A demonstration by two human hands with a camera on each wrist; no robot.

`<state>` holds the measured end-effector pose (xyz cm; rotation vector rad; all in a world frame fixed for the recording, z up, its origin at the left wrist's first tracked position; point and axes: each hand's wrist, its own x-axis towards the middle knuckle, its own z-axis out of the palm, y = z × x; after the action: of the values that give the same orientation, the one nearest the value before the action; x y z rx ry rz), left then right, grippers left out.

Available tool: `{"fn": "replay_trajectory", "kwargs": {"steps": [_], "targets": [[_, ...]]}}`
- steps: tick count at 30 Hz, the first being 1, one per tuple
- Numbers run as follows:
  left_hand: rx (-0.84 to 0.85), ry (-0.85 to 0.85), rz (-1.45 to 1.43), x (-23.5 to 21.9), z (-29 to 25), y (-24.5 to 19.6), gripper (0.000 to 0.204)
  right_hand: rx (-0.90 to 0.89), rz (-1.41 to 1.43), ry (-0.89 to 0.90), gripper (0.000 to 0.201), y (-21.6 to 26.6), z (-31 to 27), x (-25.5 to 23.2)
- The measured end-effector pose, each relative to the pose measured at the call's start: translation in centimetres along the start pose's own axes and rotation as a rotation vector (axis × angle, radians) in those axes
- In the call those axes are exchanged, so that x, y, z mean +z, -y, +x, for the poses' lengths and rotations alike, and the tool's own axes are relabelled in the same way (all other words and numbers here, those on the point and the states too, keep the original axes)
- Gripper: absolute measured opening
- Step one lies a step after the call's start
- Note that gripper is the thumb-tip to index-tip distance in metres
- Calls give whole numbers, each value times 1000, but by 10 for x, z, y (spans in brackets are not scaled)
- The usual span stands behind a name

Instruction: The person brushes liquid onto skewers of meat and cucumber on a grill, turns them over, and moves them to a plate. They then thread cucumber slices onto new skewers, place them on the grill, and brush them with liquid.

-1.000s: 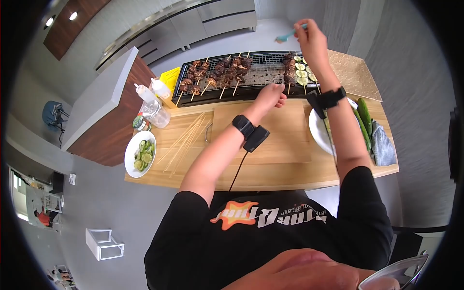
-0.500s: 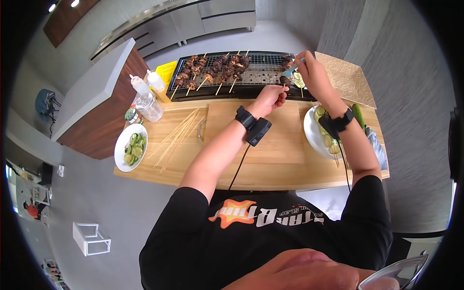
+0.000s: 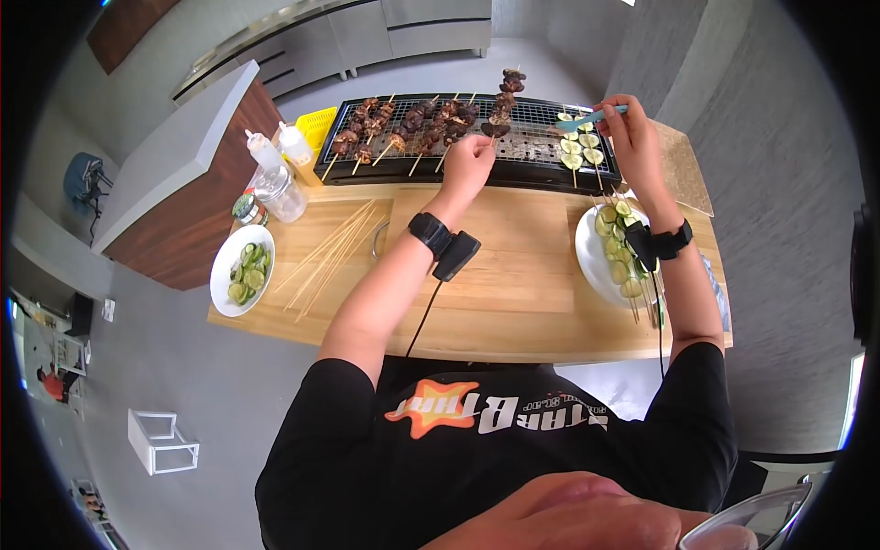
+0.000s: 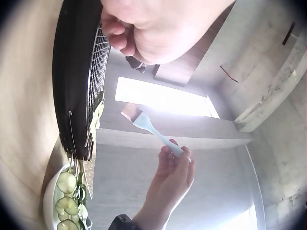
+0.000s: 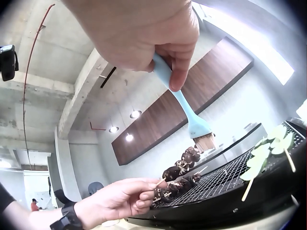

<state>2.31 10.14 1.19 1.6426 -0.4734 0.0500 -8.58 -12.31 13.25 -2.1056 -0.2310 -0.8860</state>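
My left hand (image 3: 469, 167) pinches the bare end of a skewer of dark brown browned pieces (image 3: 506, 92), raised over the middle of the black grill (image 3: 550, 176). In the right wrist view the same skewer (image 5: 181, 166) slants up from the thumb and fingertips. A light blue basting brush (image 3: 594, 119) is gripped by its handle in my right hand (image 3: 639, 151), over the grill's right end. Its bristles (image 5: 206, 143) point down toward the skewer in the right wrist view. Skewered cucumber slices (image 3: 591, 147) lie on the mesh under the brush.
More browned skewers (image 3: 422, 124) occupy the grill's left half. A white plate of cucumber skewers (image 3: 591, 266) stands right, a white bowl of cucumber slices (image 3: 220, 293) left. Bare sticks (image 3: 335, 252), squeeze bottles (image 3: 295, 145) and a clear jar (image 3: 280, 197) are also on the left.
My left hand has taken a browned skewer from beside the cucumber skewers, lifted it and moved it left. The brush came down to that skewer, then shifted right, away from it.
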Motion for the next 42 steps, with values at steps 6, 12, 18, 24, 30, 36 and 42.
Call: {"fn": "replay_trajectory", "kwargs": {"steps": [6,12,18,24,30,36,42], "targets": [[7,-110,294,-10,-4,28,23,37,18,39,17,-14,12,36],[38,-106,192,-8,-7,42,24,-27,-3,11,16,-41,42,81],[-4,-99,56,-7,-8,55,23,0,-61,162,19,-49,50,107],[-42,-80,-26,-9,-4,63,21,3,98,284,16,21,6,93],[-102,-161,54,-10,-14,56,20,-211,-86,268,15,39,-24,71],[-76,74,-187,-20,-60,-4,39,-390,-193,324,21,51,-70,64],[-390,305,-737,-7,-100,-21,30,-488,-230,559,29,62,-114,87]]}}
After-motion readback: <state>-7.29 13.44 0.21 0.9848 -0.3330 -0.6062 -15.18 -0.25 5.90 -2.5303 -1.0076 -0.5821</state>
